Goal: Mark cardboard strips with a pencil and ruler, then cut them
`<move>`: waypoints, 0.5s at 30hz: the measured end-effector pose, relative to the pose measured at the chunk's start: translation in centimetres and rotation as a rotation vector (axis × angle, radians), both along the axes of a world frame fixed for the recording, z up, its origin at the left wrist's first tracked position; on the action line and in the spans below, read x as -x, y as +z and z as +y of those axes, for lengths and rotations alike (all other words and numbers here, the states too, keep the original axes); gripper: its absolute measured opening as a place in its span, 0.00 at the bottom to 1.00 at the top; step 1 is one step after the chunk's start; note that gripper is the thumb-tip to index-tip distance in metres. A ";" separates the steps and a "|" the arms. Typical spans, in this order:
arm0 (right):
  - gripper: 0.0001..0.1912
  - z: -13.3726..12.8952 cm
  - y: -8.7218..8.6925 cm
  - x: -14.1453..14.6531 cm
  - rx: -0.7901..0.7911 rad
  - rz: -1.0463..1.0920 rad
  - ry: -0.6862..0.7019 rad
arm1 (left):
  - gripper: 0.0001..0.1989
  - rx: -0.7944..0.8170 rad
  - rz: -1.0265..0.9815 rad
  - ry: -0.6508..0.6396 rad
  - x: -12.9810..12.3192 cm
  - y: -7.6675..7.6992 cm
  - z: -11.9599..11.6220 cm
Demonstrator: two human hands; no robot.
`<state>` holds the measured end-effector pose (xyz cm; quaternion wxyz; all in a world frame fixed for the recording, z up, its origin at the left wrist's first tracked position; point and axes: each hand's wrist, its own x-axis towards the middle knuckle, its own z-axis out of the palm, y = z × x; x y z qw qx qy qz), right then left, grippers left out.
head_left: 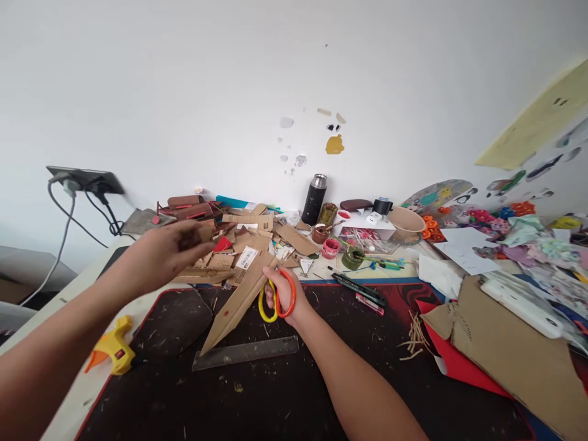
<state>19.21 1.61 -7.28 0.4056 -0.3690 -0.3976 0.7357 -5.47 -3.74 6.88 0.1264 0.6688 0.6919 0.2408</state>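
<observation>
My left hand (168, 254) is raised over the left side of the scrap pile, its fingers stretched forward with a gap between them. A small tan patch shows at its fingertips; whether it is a scrap in the hand or one behind it is unclear. My right hand (285, 294) is closed around scissors with one yellow and one orange handle (293, 300); their blades are hidden. The same hand's thumb presses on the upper end of a long cardboard strip (241, 300), whose pointed lower end reaches a clear ruler (248, 353) on the dark mat.
Cardboard scraps (250, 223) heap up along the wall. A yellow glue gun (117, 348) lies at the left. Behind are a black thermos (315, 199), paint jars (331, 248) and a bowl (407, 222). Pens (358, 289) and a large cardboard sheet (514, 349) lie rightward.
</observation>
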 end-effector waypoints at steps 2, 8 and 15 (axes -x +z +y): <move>0.27 0.0 0.0 0.2 -0.011 -0.005 -0.003 | 0.35 -0.077 -0.069 0.037 -1.4 0.2 3.5; 0.26 0.2 0.4 0.0 -0.005 0.014 -0.049 | 0.50 -0.024 -0.103 -0.168 -3.0 -4.5 4.2; 0.25 0.5 1.2 -0.4 -0.003 0.081 -0.153 | 0.45 0.357 -0.201 -0.369 -2.6 -6.0 2.4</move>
